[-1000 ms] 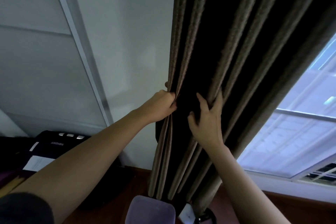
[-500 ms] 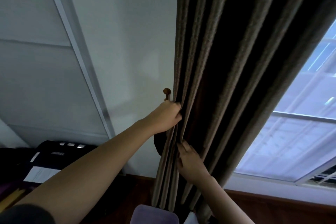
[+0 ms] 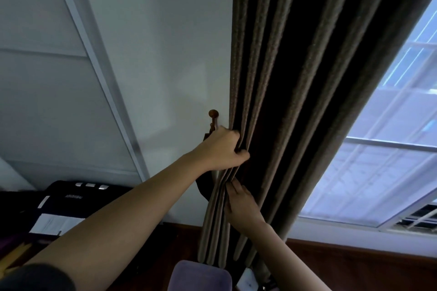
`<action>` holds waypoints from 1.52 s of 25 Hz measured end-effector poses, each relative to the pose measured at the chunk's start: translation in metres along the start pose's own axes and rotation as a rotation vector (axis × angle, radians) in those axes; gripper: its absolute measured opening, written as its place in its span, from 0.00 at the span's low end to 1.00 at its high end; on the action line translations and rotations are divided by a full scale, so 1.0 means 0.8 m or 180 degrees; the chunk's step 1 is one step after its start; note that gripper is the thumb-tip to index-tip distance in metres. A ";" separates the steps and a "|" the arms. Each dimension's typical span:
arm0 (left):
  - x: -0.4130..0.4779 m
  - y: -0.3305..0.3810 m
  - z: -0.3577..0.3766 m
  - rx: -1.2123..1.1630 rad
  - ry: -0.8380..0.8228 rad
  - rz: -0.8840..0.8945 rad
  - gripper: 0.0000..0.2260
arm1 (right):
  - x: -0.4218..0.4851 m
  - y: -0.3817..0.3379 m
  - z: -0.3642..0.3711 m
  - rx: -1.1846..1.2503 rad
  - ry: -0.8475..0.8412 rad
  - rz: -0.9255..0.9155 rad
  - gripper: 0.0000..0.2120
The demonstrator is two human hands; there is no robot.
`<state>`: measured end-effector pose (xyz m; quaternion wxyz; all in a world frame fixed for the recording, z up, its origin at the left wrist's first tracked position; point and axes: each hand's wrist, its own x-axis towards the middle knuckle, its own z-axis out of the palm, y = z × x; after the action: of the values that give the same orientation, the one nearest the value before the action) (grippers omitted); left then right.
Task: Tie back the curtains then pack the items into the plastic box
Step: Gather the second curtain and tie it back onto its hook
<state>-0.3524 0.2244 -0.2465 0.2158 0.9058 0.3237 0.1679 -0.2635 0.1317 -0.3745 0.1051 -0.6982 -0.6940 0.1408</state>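
Observation:
A dark brown pleated curtain (image 3: 290, 82) hangs from the top of the view down to the floor, gathered beside the white wall. My left hand (image 3: 222, 149) grips the curtain's left edge folds just below a brown wooden tieback knob (image 3: 213, 114) on the wall. A dark tieback strap (image 3: 205, 184) hangs from the knob, behind my left wrist. My right hand (image 3: 241, 203) sits lower, its fingers pressed against the folds and partly tucked between them. A purple plastic lid or box (image 3: 201, 276) shows at the bottom edge under the curtain.
A window (image 3: 383, 165) with a white frame lies to the right of the curtain. A black device (image 3: 78, 198) with papers stands at the lower left on dark furniture. The floor is reddish wood (image 3: 354, 264). Small white items (image 3: 247, 280) lie by the curtain foot.
My right hand has dropped from the middle folds to lower down on the left folds. My left hand keeps its grip, and the wall knob has come into sight above it.

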 end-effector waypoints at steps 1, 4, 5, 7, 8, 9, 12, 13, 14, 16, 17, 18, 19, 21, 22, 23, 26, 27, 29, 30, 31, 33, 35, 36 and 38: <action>0.000 0.001 0.002 0.0042 0.0047 -0.0011 0.13 | 0.001 0.000 0.001 -0.0080 -0.0012 0.0000 0.26; -0.001 0.004 0.004 0.0156 0.0225 -0.0026 0.12 | 0.001 0.010 0.000 -0.0014 0.0070 0.0007 0.26; -0.002 0.003 0.003 0.0155 0.0293 -0.0056 0.11 | -0.003 0.017 -0.002 0.0016 0.0131 -0.0038 0.25; -0.008 -0.002 0.000 0.0210 0.0429 -0.0173 0.14 | -0.012 0.029 -0.012 -0.0040 0.0705 -0.0141 0.24; -0.010 -0.006 -0.002 0.0222 0.0489 -0.0217 0.14 | -0.017 0.033 -0.021 -0.0035 0.1218 -0.0031 0.23; -0.013 -0.010 -0.004 0.0226 0.0541 -0.0246 0.13 | -0.020 0.034 -0.034 0.0090 0.1741 0.0198 0.23; -0.017 -0.021 -0.007 0.0237 0.0617 -0.0291 0.12 | -0.004 0.031 -0.089 0.0647 0.2585 0.0687 0.27; -0.018 -0.023 -0.007 0.0213 0.0625 -0.0282 0.12 | 0.005 0.031 -0.106 0.0714 0.2580 0.0728 0.27; -0.019 -0.023 -0.006 0.0178 0.0629 -0.0249 0.12 | 0.015 0.032 -0.117 0.0724 0.2540 0.0748 0.28; -0.022 -0.021 -0.005 0.0156 0.0599 -0.0183 0.11 | 0.028 0.039 -0.125 0.0737 0.2360 0.0737 0.29; -0.023 -0.020 -0.005 0.0175 0.0578 -0.0168 0.10 | 0.030 0.040 -0.120 0.0769 0.2166 0.0645 0.29; -0.024 -0.020 -0.006 0.0193 0.0560 -0.0167 0.11 | 0.029 0.039 -0.109 0.0774 0.1915 0.0517 0.29; -0.023 -0.020 -0.006 0.0201 0.0554 -0.0180 0.11 | 0.024 0.036 -0.093 0.0743 0.1630 0.0383 0.29; -0.019 -0.020 -0.007 0.0212 0.0561 -0.0193 0.11 | 0.006 0.027 -0.057 0.0620 0.1116 0.0130 0.29; -0.017 -0.019 -0.007 0.0212 0.0553 -0.0185 0.11 | -0.002 0.023 -0.041 0.0548 0.0937 0.0013 0.28; -0.015 -0.018 -0.006 0.0204 0.0535 -0.0174 0.11 | -0.008 0.022 -0.028 0.0506 0.0793 -0.0072 0.28; -0.011 -0.012 -0.003 0.0158 0.0440 -0.0161 0.13 | -0.015 0.020 -0.014 0.0488 0.0573 -0.0166 0.28; -0.010 -0.009 -0.001 0.0154 0.0423 -0.0139 0.15 | -0.014 0.019 -0.014 0.0478 0.0562 -0.0166 0.27; -0.008 -0.003 0.000 0.0130 0.0427 -0.0113 0.19 | -0.014 0.017 -0.014 0.0469 0.0571 -0.0177 0.27; -0.007 -0.001 0.001 0.0121 0.0428 -0.0108 0.19 | -0.014 0.018 -0.014 0.0466 0.0569 -0.0175 0.27; -0.006 0.000 0.002 0.0119 0.0412 -0.0118 0.19 | -0.013 0.019 -0.014 0.0468 0.0563 -0.0172 0.27; -0.005 0.002 0.004 0.0127 0.0358 -0.0146 0.18 | -0.011 0.021 -0.015 0.0459 0.0540 -0.0188 0.27; -0.004 0.003 0.004 0.0079 0.0286 -0.0156 0.12 | -0.010 0.022 -0.013 0.0512 0.0498 -0.0222 0.28; -0.003 0.004 0.004 0.0016 0.0267 -0.0153 0.10 | -0.009 0.022 -0.012 0.0555 0.0484 -0.0216 0.28; -0.002 0.009 0.005 0.0002 0.0299 -0.0139 0.12 | -0.007 0.022 -0.011 0.0587 0.0462 -0.0188 0.29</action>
<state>-0.3485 0.2174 -0.2464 0.2036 0.8897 0.3533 0.2054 -0.2441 0.1265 -0.3719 0.2230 -0.6732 -0.6889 0.1500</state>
